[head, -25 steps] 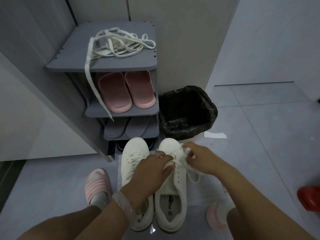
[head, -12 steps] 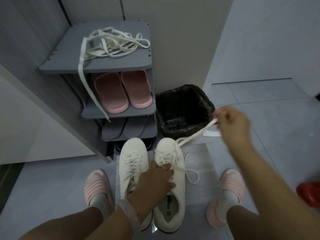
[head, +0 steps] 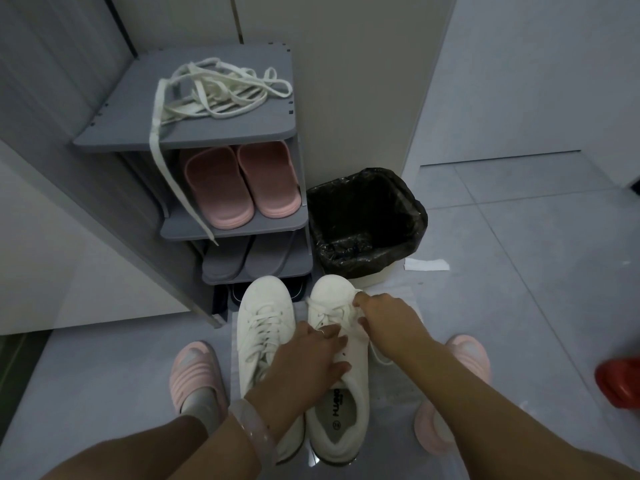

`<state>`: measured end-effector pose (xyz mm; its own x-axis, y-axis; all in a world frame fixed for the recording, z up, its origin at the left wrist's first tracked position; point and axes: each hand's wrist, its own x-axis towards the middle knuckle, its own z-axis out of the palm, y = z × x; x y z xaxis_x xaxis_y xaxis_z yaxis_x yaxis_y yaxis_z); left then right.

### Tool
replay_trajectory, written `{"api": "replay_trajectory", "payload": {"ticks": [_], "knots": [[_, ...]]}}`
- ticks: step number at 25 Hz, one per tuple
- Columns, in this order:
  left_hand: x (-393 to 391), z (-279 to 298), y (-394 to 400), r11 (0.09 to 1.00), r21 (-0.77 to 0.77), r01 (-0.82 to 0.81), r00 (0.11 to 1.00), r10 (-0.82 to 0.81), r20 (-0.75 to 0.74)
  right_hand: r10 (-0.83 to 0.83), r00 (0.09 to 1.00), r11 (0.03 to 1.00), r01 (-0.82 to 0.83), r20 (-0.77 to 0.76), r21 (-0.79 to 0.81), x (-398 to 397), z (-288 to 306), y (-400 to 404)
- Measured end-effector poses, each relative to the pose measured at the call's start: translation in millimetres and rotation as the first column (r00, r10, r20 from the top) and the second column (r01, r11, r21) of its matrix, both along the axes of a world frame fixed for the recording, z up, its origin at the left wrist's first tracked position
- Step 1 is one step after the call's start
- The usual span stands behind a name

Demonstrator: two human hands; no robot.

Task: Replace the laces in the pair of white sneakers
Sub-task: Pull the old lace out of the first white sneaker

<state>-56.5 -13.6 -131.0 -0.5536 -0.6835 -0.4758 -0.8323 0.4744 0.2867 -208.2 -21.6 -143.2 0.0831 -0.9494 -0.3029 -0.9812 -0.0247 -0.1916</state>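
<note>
Two white sneakers stand side by side on the floor in front of me, toes pointing away. The left sneaker is fully laced. My left hand presses flat on the middle of the right sneaker, fingers spread over its tongue. My right hand pinches the right sneaker's lace at the eyelets near the toe. A loose loop of that lace hangs off the shoe's right side. A pile of loose white laces lies on top of the grey shoe rack, one end dangling down.
Pink slippers and grey slippers sit on the rack's lower shelves. A black-lined bin stands right of the rack, a white paper scrap beside it. My feet wear pink slides. A red object lies at the right edge.
My right hand pulled the lace out and up to the right, then came back down to the eyelets near the toe. My left hand stayed on the right sneaker.
</note>
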Motion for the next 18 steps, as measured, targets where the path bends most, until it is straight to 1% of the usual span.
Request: {"api": "replay_trajectory", "payload": {"ticks": [4, 8, 10, 13, 14, 15, 16, 17, 18], "knots": [[2.3, -1.5, -1.7, 1.000, -0.004, 0.001, 1.000, -0.001, -0.013, 0.043, 0.999, 0.999, -0.043, -0.013, -0.003, 0.6, -2.7, -0.6], [0.7, -3.6, 0.5, 0.998, -0.058, 0.039, 0.998, -0.036, 0.045, -0.004, 0.997, 1.000, 0.002, -0.077, -0.018, 1.2, -0.4, -0.6], [0.8, -5.4, 0.6, 0.998, -0.045, 0.053, 0.996, -0.050, 0.070, -0.010, 0.996, 1.000, 0.009, -0.086, -0.005, -1.2, 1.7, -2.7], [3.4, -11.5, -2.1, 0.996, -0.011, 0.087, 0.995, -0.086, 0.047, 0.027, 0.991, 1.000, -0.025, -0.128, 0.019, 0.2, 8.6, -0.1], [4.0, -13.4, -2.7, 0.996, -0.011, 0.092, 0.995, -0.092, 0.041, 0.026, 0.991, 1.000, -0.027, -0.132, -0.005, 0.9, 13.1, 0.8], [4.0, -14.6, -2.5, 0.996, -0.007, 0.088, 0.995, -0.088, 0.039, -0.025, 0.995, 0.998, 0.019, -0.100, -0.067, -1.7, 18.7, -0.8], [3.4, -14.8, -1.9, 0.997, -0.001, 0.081, 0.996, -0.081, 0.041, -0.132, 0.991, 0.976, 0.130, 0.004, -0.177, -8.2, 25.9, -4.4], [2.7, -14.3, -0.6, 0.997, 0.005, 0.077, 0.996, -0.077, 0.042, -0.268, 0.947, 0.901, 0.312, 0.178, -0.301, -19.0, 34.4, -9.0], [2.5, -13.5, 0.6, 0.997, 0.010, 0.074, 0.997, -0.074, 0.038, -0.389, 0.845, 0.762, 0.519, 0.368, -0.387, -33.6, 45.7, -14.1]]}}
